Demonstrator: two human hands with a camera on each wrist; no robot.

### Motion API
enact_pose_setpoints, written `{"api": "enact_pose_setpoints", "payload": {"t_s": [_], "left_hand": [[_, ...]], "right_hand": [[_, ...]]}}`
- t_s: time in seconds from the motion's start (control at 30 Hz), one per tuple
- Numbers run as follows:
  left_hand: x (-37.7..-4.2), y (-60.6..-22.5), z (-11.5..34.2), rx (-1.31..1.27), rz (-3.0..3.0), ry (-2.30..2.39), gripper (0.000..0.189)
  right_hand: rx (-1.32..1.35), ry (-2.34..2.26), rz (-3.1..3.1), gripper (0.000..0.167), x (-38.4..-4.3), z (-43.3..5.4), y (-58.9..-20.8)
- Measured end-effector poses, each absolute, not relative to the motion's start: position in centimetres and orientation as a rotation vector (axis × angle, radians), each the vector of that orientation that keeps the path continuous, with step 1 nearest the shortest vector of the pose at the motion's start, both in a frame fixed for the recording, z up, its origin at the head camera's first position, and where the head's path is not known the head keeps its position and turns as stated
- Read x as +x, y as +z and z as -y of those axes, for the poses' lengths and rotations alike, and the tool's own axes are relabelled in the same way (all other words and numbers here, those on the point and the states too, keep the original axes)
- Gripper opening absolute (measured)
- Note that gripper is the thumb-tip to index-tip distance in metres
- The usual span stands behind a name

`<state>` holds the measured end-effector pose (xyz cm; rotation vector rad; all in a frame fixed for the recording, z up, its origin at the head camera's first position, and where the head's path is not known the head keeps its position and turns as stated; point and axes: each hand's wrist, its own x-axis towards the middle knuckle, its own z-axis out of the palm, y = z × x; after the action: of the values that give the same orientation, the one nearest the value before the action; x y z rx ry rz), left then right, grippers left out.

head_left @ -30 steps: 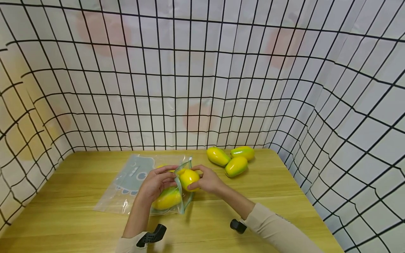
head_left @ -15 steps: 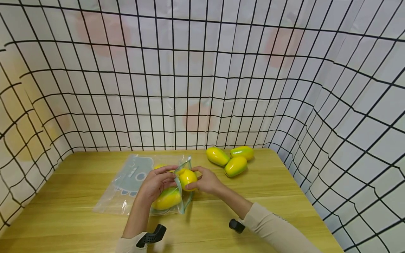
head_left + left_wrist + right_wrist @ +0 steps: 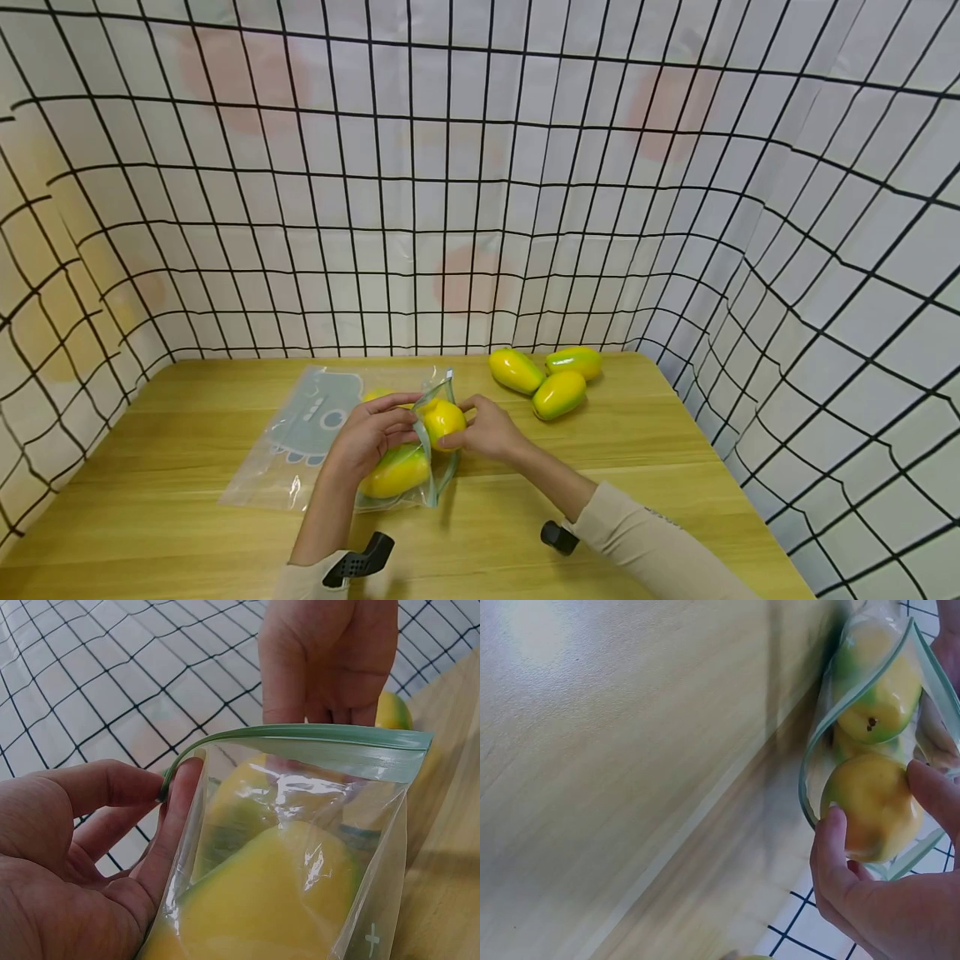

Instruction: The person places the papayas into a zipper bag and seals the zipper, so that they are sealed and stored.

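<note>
A clear zip bag (image 3: 251, 483) with a green seal strip and a blue cartoon print lies on the table, its mouth spread toward the right. Inside rests a yellow-green mango (image 3: 396, 473); part of another shows behind the left hand. My left hand (image 3: 367, 437) pinches the edge of the bag's mouth, with the green strip (image 3: 337, 736) between thumb and fingers in the left wrist view. In my right hand (image 3: 493, 429) is another mango (image 3: 870, 806), gripped by its sides and partly inside the opening. Plastic film covers its front end.
Three more mangoes (image 3: 558, 395) lie close together at the back right of the wooden table (image 3: 637, 467). A black wire grid (image 3: 450, 208) with white sheeting behind it stands along the back and both sides.
My right hand has moved slightly left, carrying the mango a little deeper into the bag's mouth. The left hand has kept its place on the bag's edge.
</note>
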<state>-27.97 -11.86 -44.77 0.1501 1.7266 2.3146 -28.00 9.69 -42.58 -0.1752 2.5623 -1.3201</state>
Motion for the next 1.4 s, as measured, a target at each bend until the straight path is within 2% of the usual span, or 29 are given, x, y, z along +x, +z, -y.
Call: {"api": "enact_pose_setpoints", "payload": {"t_s": [0.57,0.97,1.4], "left_hand": [[-27.9,-44.6,11.9,0.144,-1.719,2.311,0.043],[-27.9,-44.7,11.9,0.143,-1.725,2.305,0.042],[-27.8,-44.7,11.8,0.141,-1.730,2.307,0.042]], "right_hand": [[-0.172,-1.398,-2.452,0.083,-28.7,-9.5,-42.8],[-0.147,-1.428,-2.474,0.064,-29.0,-9.0,-43.0],[-0.120,-1.390,-2.557,0.057,-29.0,-8.9,-43.9]]}}
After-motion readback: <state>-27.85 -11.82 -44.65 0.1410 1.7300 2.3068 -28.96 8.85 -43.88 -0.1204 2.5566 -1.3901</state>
